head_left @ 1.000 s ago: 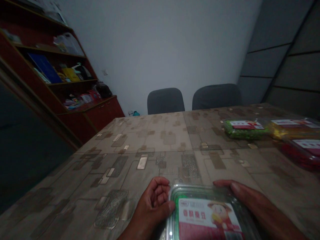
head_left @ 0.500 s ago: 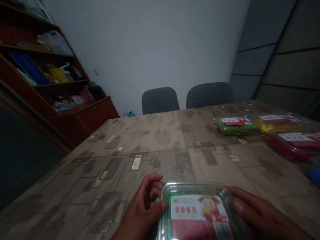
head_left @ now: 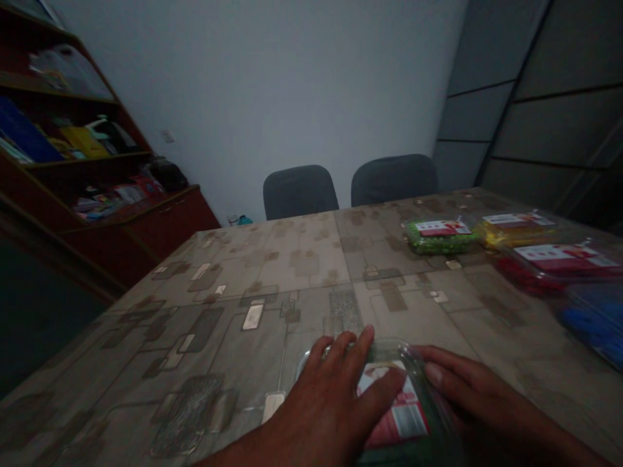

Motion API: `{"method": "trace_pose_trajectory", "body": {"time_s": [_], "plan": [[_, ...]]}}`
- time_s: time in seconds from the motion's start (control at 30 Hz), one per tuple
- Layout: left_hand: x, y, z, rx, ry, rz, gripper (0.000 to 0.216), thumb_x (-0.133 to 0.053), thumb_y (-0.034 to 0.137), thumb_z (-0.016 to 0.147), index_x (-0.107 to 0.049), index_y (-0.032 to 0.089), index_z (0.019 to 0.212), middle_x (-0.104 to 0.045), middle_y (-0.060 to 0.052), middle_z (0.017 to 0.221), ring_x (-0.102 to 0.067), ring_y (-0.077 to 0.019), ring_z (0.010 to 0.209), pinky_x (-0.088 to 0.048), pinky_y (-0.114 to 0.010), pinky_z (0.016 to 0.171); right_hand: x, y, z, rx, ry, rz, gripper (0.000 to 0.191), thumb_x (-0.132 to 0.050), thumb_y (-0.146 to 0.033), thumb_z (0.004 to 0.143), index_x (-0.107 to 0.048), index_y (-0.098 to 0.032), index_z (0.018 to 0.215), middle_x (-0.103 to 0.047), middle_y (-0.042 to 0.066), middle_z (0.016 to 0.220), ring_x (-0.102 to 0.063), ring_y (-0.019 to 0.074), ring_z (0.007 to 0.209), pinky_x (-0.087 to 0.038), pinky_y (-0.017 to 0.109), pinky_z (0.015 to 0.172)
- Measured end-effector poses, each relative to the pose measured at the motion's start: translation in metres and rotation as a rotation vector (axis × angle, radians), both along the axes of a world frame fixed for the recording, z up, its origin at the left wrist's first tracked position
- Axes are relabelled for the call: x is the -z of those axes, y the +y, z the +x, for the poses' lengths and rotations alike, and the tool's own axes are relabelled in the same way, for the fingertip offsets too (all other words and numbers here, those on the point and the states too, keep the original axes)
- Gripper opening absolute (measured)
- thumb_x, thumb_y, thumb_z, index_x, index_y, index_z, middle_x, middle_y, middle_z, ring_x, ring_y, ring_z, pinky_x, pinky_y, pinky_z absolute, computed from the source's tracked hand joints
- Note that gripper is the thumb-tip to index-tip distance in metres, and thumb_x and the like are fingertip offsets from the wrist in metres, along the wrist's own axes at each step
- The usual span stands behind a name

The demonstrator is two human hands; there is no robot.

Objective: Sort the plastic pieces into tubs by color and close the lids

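At the bottom of the view, a clear plastic food box (head_left: pixel 396 421) with a red and white label rests on the near part of the table. My left hand (head_left: pixel 335 395) lies across its lid with the fingers stretched out, covering the left part of the label. Along the right side of the same box, my right hand (head_left: pixel 479 395) holds the edge, its thumb near the rim. Green shows faintly through the plastic. The underside of the box and some right-hand fingers are hidden.
On the right of the patterned table (head_left: pixel 311 259) sit clear boxes with green (head_left: pixel 440 241), yellow (head_left: pixel 496 239), red (head_left: pixel 525 279) and blue (head_left: pixel 591 324) contents. Two grey chairs (head_left: pixel 299 191) stand behind the far edge. A wooden shelf unit (head_left: pixel 175 224) stands at left.
My left hand has moved from the box's left side onto the lid. My right hand stays at the right side. The view has turned slightly right, showing more of the blue box.
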State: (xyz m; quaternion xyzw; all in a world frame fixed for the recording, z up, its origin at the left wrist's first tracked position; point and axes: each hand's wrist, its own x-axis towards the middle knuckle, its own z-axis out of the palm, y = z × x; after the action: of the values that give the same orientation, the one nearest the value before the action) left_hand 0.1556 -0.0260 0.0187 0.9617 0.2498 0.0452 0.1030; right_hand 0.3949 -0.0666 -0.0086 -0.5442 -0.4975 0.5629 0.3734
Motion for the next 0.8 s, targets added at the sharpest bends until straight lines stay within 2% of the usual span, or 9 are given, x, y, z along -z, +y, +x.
{"method": "trace_pose_trajectory", "body": {"time_s": [0.13,0.23,0.3,0.37,0.53,0.67,0.8], "plan": [[-0.005,0.002,-0.006,0.003,-0.009,0.001,0.071,-0.065,0.039,0.085,-0.03,0.034,0.147,-0.02,-0.02,0.158,-0.032,-0.0432,0.139,-0.033,-0.067,0.102,0.0,0.001,0.003,-0.074,-0.052,-0.037,0.059,-0.051,-0.066,0.084,-0.067,-0.022,0.12,-0.071,0.005,0.074,-0.067,0.0207,0.065,-0.056,0.032,0.058],[-0.002,0.001,-0.007,0.003,-0.032,0.007,0.085,-0.072,0.052,0.076,-0.029,0.035,0.148,-0.018,-0.019,0.159,-0.032,-0.0446,0.138,-0.031,-0.066,0.103,-0.003,-0.001,0.003,-0.072,-0.086,-0.048,0.059,-0.05,-0.065,0.085,-0.065,-0.023,0.123,-0.065,0.001,0.064,-0.058,0.0153,0.053,-0.049,0.026,0.048],[0.002,0.0,-0.006,0.004,-0.043,0.017,0.095,-0.073,0.062,0.069,-0.027,0.036,0.148,-0.017,-0.019,0.159,-0.033,-0.0458,0.136,-0.031,-0.066,0.102,-0.004,-0.003,0.0,-0.035,-0.075,-0.021,0.058,-0.05,-0.064,0.085,-0.066,-0.021,0.12,-0.064,0.001,0.064,-0.056,0.0142,0.052,-0.047,0.025,0.047],[0.005,-0.001,-0.005,-0.004,-0.027,0.039,0.097,-0.07,0.067,0.068,-0.025,0.037,0.149,-0.017,-0.019,0.159,-0.032,-0.046,0.137,-0.032,-0.067,0.101,-0.004,-0.005,-0.004,-0.005,-0.044,-0.015,0.058,-0.051,-0.064,0.085,-0.067,-0.019,0.119,-0.065,0.002,0.067,-0.054,0.0129,0.052,-0.044,0.023,0.046],[0.004,-0.004,-0.003,-0.005,0.051,0.021,0.094,-0.061,0.071,0.073,-0.02,0.037,0.151,-0.006,-0.018,0.161,-0.026,-0.0497,0.138,-0.027,-0.074,0.1,-0.005,-0.006,-0.01,-0.103,0.041,0.015,0.059,-0.053,-0.062,0.086,-0.06,-0.02,0.128,-0.07,0.006,0.084,-0.057,0.0144,0.061,-0.04,0.022,0.048],[-0.011,-0.007,-0.001,0.001,0.097,-0.067,0.091,-0.061,0.062,0.078,-0.016,0.034,0.152,-0.001,-0.019,0.161,-0.017,-0.0502,0.141,-0.02,-0.075,0.103,-0.011,-0.006,-0.008,-0.143,-0.096,0.051,0.057,-0.045,-0.058,0.091,-0.054,-0.023,0.135,-0.071,0.009,0.096,-0.061,0.0175,0.065,-0.045,0.026,0.051],[-0.034,-0.007,0.001,0.005,0.142,-0.185,0.091,-0.062,0.061,0.078,-0.019,0.033,0.152,-0.004,-0.019,0.161,-0.012,-0.0487,0.143,-0.015,-0.074,0.105,-0.016,-0.008,-0.006,-0.146,-0.205,0.113,0.053,-0.041,-0.054,0.093,-0.054,-0.024,0.135,-0.072,0.008,0.086,-0.065,0.0216,0.069,-0.051,0.031,0.057]]}}
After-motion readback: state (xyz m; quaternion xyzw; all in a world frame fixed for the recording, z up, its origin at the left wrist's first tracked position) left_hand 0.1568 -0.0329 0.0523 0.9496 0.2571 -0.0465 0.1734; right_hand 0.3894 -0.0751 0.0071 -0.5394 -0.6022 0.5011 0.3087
